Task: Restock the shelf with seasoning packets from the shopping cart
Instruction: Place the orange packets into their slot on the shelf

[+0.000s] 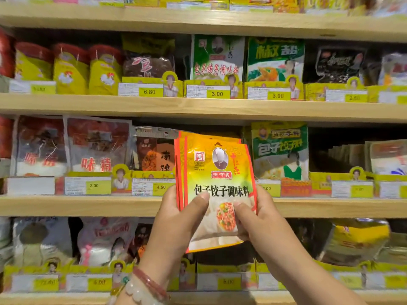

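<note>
I hold a small stack of orange-yellow seasoning packets [217, 172] upright in front of the middle wooden shelf [88, 205]. My left hand [178, 219] grips the stack's lower left edge, thumb pressed across the front packet. My right hand [257, 219] pinches the lower right part, thumb on the front and fingers behind. The stack covers a shelf slot between a brown packet [154, 155] and a green packet [279, 150]. The shopping cart is out of view.
Wooden shelves run across the view, filled with packets behind yellow price-tag holders [149, 92]. Red-lidded yellow jars [70, 69] stand upper left. A matching green-topped packet [218, 58] sits on the shelf above. Low stacks lie at the right [352, 155].
</note>
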